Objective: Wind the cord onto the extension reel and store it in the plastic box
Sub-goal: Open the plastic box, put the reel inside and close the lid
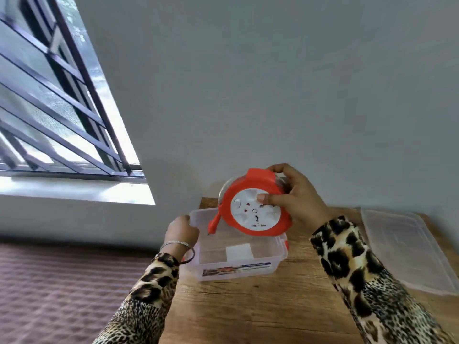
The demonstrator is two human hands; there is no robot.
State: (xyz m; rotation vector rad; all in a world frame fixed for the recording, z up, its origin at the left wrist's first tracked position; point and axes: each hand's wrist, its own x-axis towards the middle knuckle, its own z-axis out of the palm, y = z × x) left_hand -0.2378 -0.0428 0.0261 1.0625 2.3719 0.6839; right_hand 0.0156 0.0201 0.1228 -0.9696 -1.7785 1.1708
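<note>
Above the open plastic box [248, 265], from the head view: orange extension reel [253, 202] held up in the air, white socket face tilted toward the camera, lower rim overlapping the box's far right corner in the picture. Right hand [295, 194] grasping the reel from the right side, thumb pressed flat on the white face, fingers curled over the top edge and round the back. Orange plug end [214, 222] dangling from the reel's left side, tip hanging down over the box opening; whether touching the inside, cannot tell. Left hand [182, 230] at the box's near-left rim, fingers curled at the rim; a real grip or a mere rest, cannot tell from this angle. Metal bangles [173, 244] round that wrist, leopard-print sleeves [360, 276] on both arms.

Box clear-walled, standing on a wooden table [248, 311], printed label on its near wall, a white patch showing through the bottom, an orange latch at the right end. Clear lid [407, 247] lying flat on the table, well apart to the right, beside the grey wall [273, 83]. Barred window [57, 108] at upper left, brownish patterned surface [62, 289] below the table's left edge.
</note>
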